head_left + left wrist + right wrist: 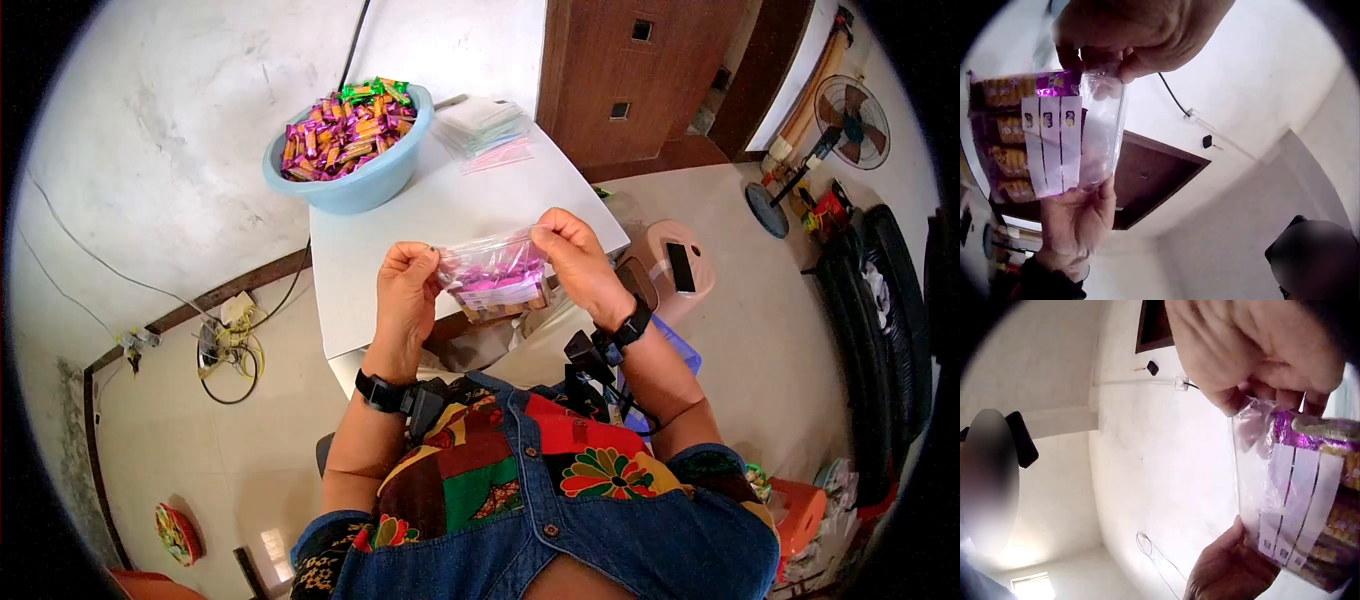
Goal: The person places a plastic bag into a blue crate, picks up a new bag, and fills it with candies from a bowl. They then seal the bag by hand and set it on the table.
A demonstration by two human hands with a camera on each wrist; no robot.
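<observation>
A clear plastic bag (pixel 492 268) hangs between both hands over the table's near edge. The left hand (pixel 405 290) pinches one top corner, and the right hand (pixel 580 262) pinches the other. Inside the bag, purple-wrapped snack bars (pixel 1007 131) lie in a row beside white paper strips (pixel 1054 145) with small printed marks. In the right wrist view the same strips (pixel 1300 487) show through the plastic, with the right hand (pixel 1260 350) at the bag's upper corner and the left hand (pixel 1229 569) at the lower one.
On the white table (pixel 350 260), a blue basin (pixel 365 195) holds many purple and some green wrapped bars. Flat plastic bags (pixel 485 130) are stacked to its right. A pink stool (pixel 685 255) with a phone on it stands right of the table.
</observation>
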